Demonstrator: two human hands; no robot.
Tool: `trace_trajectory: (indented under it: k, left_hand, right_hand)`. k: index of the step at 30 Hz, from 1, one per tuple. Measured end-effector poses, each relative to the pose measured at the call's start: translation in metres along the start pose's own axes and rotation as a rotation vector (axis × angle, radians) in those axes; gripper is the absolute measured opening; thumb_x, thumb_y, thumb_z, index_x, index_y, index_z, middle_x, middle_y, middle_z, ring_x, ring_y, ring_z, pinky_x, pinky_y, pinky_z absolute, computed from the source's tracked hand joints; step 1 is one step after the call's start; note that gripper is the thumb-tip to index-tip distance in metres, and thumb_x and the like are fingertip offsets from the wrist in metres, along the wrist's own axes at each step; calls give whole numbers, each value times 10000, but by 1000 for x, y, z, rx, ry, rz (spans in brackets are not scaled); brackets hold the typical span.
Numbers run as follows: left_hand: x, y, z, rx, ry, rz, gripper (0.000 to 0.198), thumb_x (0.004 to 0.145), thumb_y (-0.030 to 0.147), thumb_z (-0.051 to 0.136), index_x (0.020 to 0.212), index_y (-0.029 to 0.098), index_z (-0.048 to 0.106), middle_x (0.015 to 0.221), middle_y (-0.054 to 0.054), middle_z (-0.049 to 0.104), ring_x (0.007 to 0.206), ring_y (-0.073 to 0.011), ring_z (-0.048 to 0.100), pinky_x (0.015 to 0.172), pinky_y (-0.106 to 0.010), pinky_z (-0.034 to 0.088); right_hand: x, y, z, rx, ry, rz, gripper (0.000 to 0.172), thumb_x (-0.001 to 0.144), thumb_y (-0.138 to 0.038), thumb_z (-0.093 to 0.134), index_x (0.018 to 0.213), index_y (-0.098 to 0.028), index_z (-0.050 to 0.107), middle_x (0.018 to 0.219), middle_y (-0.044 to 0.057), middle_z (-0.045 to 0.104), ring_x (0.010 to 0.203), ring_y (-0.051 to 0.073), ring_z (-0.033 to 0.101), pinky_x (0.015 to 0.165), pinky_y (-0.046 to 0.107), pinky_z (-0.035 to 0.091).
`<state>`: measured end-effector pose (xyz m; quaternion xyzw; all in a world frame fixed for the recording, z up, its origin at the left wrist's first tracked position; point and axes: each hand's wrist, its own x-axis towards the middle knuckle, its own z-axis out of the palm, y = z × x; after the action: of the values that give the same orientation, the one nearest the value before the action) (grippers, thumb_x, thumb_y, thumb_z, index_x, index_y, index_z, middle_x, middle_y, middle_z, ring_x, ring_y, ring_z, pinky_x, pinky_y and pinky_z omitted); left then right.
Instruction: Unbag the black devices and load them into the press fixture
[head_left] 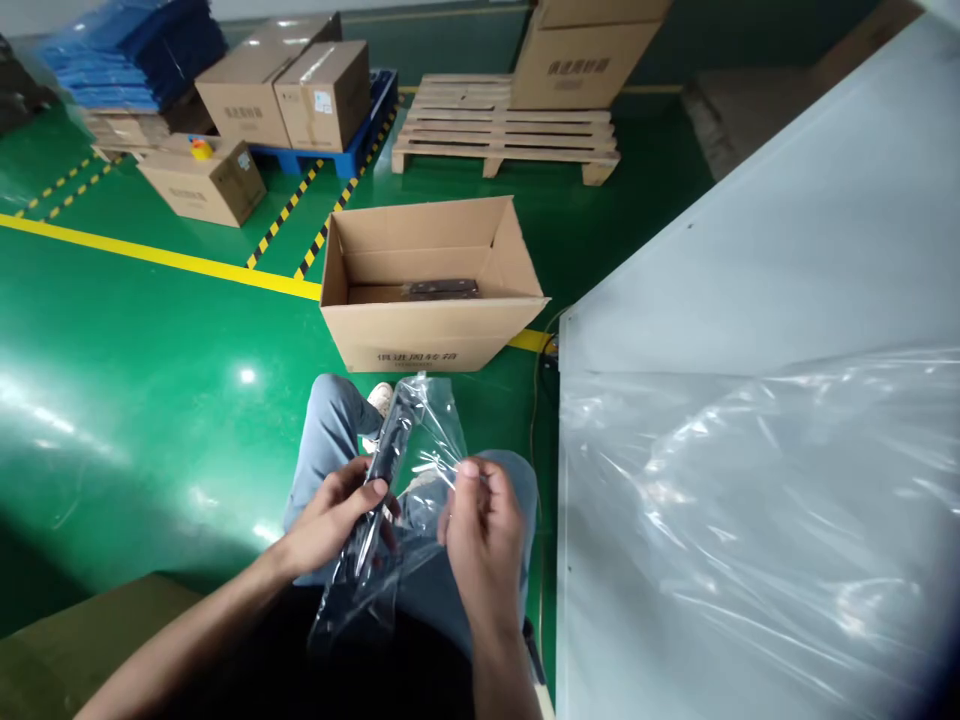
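Note:
Over my lap I hold a clear plastic bag [427, 430] with a long dark part [391, 445] inside it. My left hand [334, 515] grips the dark part through the bag at its lower end. My right hand [480, 530] pinches the bag's right edge between thumb and fingers. The bag's lower part hangs crumpled over my jeans.
An open cardboard box [431, 330] with a dark piece inside stands on the green floor ahead. A white table [750, 280] with clear plastic sheets [750, 520] fills the right side. Closed boxes [292, 90], a wooden pallet [510, 130] and blue stacks [127, 50] lie at the back.

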<state>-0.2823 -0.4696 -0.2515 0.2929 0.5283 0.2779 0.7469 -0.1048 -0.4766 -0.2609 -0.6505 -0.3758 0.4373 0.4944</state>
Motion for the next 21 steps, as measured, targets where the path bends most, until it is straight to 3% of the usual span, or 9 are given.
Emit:
trace_trajectory:
  k: [3,5,10,13,15,17,19,21]
  left_hand:
    - [-2,0,-1,101,-5,87,662,790,704,744,1105,154,554,921,-19,650,669,-102,656,587,-203,540]
    - [-5,-2,0,168,-28,108,597,825,638,751,1132,157,580,956,-9,643,707,-69,641,644,-171,529]
    - [-13,-10,-7,43,-133,-2,599,792,652,764,1089,153,618,912,-19,664,631,-94,640,604,-205,508]
    - [-18,-10,-15,-55,-174,-1,662,720,694,779,1026,114,691,813,-67,698,646,-135,649,616,-222,497]
    - [-17,-8,-19,-75,-253,6,686,748,737,708,944,80,737,800,-115,715,685,-157,655,660,-242,506]
    - [-13,-5,-20,-89,-287,-23,721,788,773,625,890,70,751,814,-138,725,694,-163,648,682,-259,509]
    - [-6,-1,-19,-88,-190,-17,724,775,783,645,912,80,751,830,-117,725,700,-145,629,689,-245,497]
    - [2,4,-18,-33,-52,46,711,740,779,704,911,91,740,816,-81,704,698,-120,593,679,-222,462]
  right_hand:
    - [10,-9,-4,-14,27,-117,498,921,-629,674,1177,-204,641,943,71,704,807,196,711,659,302,569]
    - [18,-17,-6,-11,31,-131,514,896,-613,710,1198,-199,676,1025,95,726,881,207,729,732,323,596]
    - [32,-24,-8,-9,69,-116,416,899,-595,738,875,-180,707,574,-20,590,500,130,552,531,279,486]
    - [35,-19,-7,132,162,-82,481,836,-647,791,815,-184,664,537,-50,528,438,108,487,436,254,403]
    - [37,-17,-6,252,180,-5,537,798,-697,803,825,-183,650,545,-68,487,421,99,469,390,239,354]
    - [38,-15,-7,311,174,51,600,788,-741,783,960,-175,687,633,-50,551,481,111,548,420,233,411]
    - [37,-12,-10,310,161,52,724,799,-774,744,1202,-177,673,860,24,681,681,163,694,538,266,543]
    - [30,-5,-11,265,108,47,844,806,-768,734,1400,-191,573,1105,100,711,922,228,751,692,338,632]
